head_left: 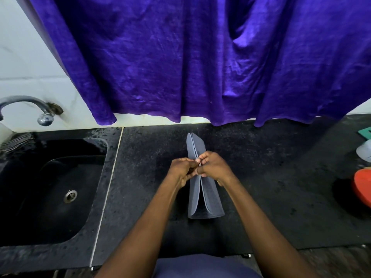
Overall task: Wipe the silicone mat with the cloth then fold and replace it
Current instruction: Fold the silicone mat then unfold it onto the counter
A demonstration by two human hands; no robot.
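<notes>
The mat (206, 199) is folded and stands on the tabletop (281, 177), its long side running straight away from the person. The left hand (181, 169) and right hand (213, 167) pinch its top edges together at the middle, equally near. No writing shows.

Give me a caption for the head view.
Both hands pinch a grey silicone mat folded upright on the black counter.
</notes>
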